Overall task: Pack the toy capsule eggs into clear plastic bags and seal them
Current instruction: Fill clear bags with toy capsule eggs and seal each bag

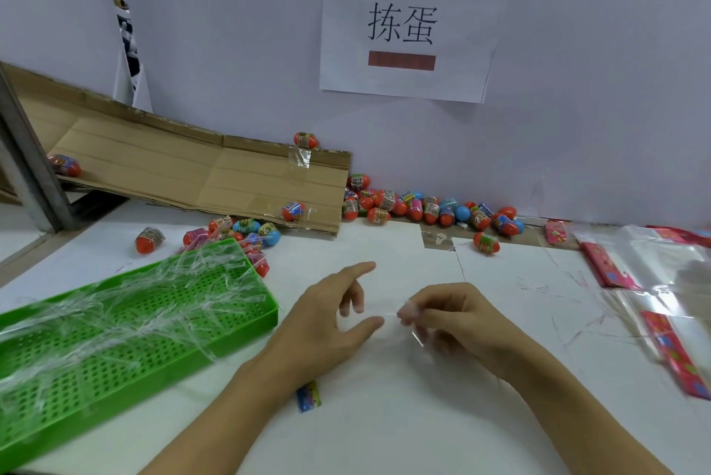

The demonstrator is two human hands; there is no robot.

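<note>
Several toy capsule eggs (415,205), red and blue with printed wraps, lie heaped along the back wall. More eggs (246,230) sit behind the green tray. Clear plastic bags with red header cards (654,282) are stacked at the right. My right hand (454,317) pinches a thin clear plastic strip (413,334) above the table's middle. My left hand (334,320) hovers just left of it, fingers spread, thumb tip close to the strip; contact cannot be told.
A green perforated tray (115,351) covered in clear plastic strips fills the left. A flattened cardboard sheet (184,170) slopes down from the back left with eggs on it. A small printed label (309,395) lies under my left forearm. A paper sign (408,28) hangs on the wall.
</note>
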